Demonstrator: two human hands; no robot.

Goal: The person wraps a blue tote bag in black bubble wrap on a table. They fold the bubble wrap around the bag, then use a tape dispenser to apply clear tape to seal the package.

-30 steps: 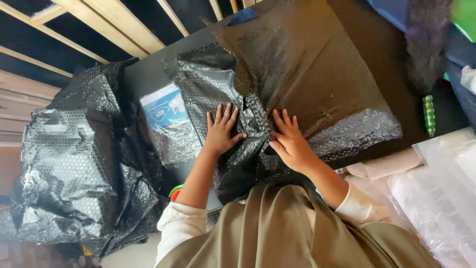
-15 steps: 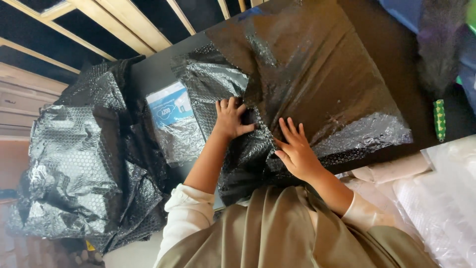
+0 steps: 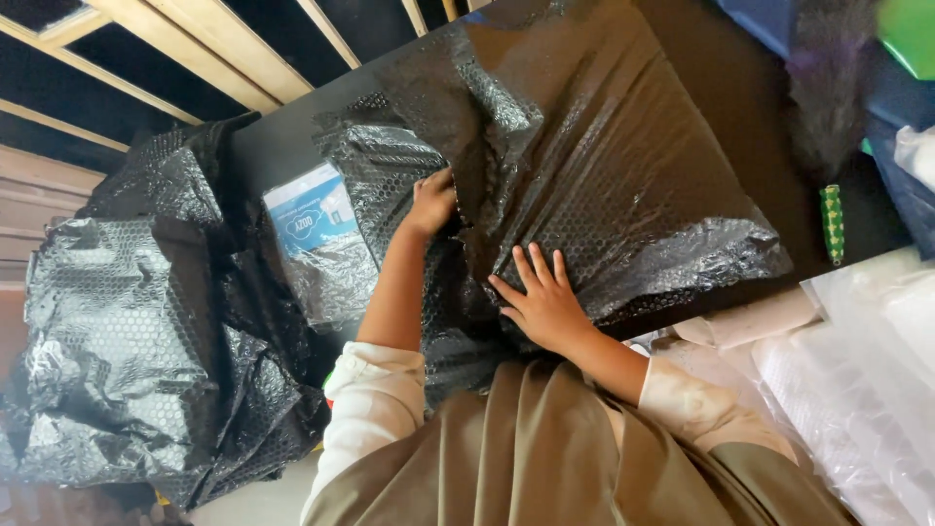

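Black bubble wrap (image 3: 604, 166), glossy and dotted with small cells, is spread over the dark tabletop (image 3: 769, 127) in the middle of the scene, its far part lying fairly flat and its near edge bunched into silvery creases. A flap of it is gripped by the left hand (image 3: 431, 202), whose fingers are curled shut on the edge of the sheet, seemingly so that the flap can be lifted and folded over. The right hand (image 3: 542, 302) is laid flat on the wrap just nearer the body, fingers spread and straight, holding nothing; it appears to be pressed down so that the sheet is kept from sliding while the other edge is pulled.

Left of the gripped flap, a flat packet with a blue and white label (image 3: 310, 216) is partly tucked under another fold of the same film. Further left, a large crumpled heap of black bubble wrap (image 3: 136, 321) is draped down beside the table, its honeycomb texture catching the light. Pale wooden slats (image 3: 185, 54) are seen at the far left. At the right edge of the table a small green patterned roll (image 3: 831, 224) is lying, well apart from the hands, and rolls of clear bubble wrap (image 3: 857, 390) are stacked at the near right.
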